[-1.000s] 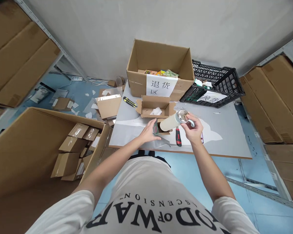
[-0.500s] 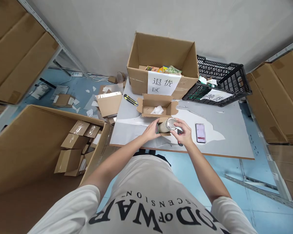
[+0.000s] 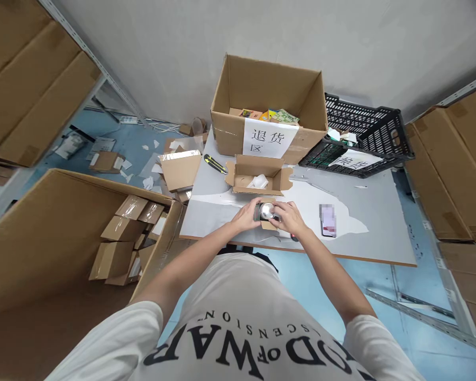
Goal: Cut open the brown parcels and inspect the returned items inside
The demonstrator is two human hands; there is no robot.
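Both hands meet at the near edge of the grey table (image 3: 376, 222), just in front of the small open carton (image 3: 257, 180). Left hand (image 3: 248, 216) grips the side of a cylindrical bottle (image 3: 266, 210) with a shiny metal end facing the camera; right hand (image 3: 287, 218) closes around its other side, fingers curled over the top. The bottle sits inside a small brown box (image 3: 267, 224) (only a sliver of cardboard shows below the hands), so how deep it goes I can't tell. A phone (image 3: 327, 219) lies flat just right of the right hand, apart from it. A yellow-and-black utility knife (image 3: 215, 164) lies left of the small open carton, near the table's left edge. Behind that carton stands a large open cardboard box (image 3: 269, 106) with a white paper label (image 3: 266, 140) taped on its front, coloured packets inside. Right of the large box, a black plastic crate (image 3: 365, 137) with its own label. Off the table's left side, a big carton (image 3: 55, 238) on the floor holds small taped boxes.
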